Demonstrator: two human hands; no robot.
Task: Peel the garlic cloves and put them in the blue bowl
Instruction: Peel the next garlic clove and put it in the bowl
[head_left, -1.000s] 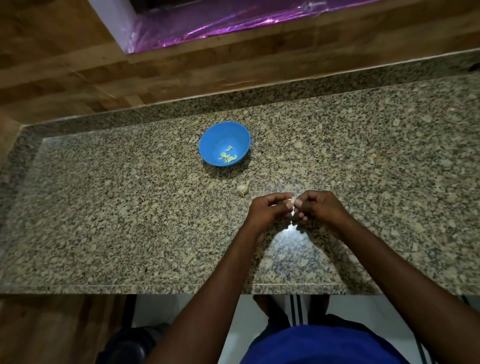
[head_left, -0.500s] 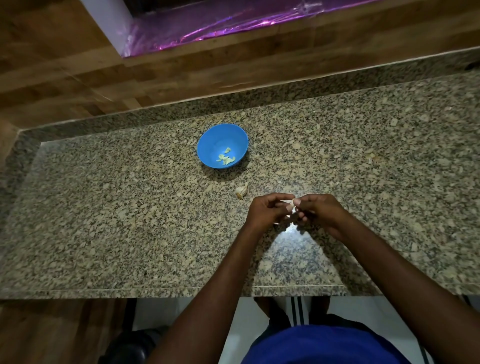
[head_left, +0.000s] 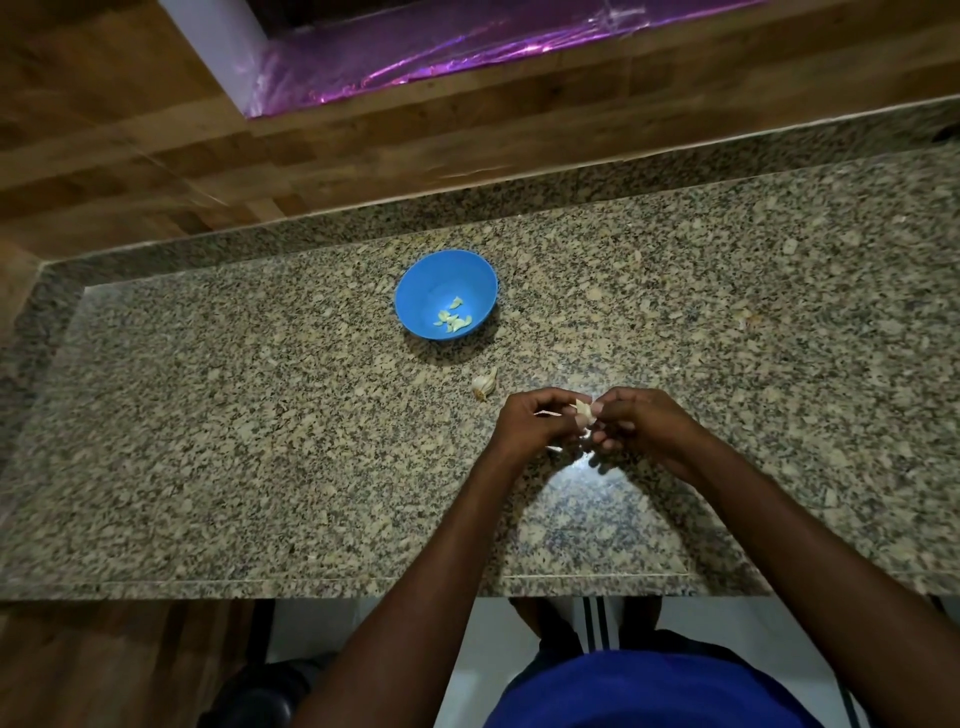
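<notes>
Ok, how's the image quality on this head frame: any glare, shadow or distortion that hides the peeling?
Head view: a bright glare patch on the countertop sits just below the hands; the garlic clove pinched between left hand and right hand is small and pale but visible; wide-angle bending curves the counter's edges; the blue bowl is evenly lit and casts a soft shadow toward the person.

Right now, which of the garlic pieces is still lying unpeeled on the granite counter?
The pale papery-skinned garlic clove, alone on the speckled granite counter between blue plastic bowl and left hand. Others: peeled in the bowl, or pinched between both hands.
</notes>
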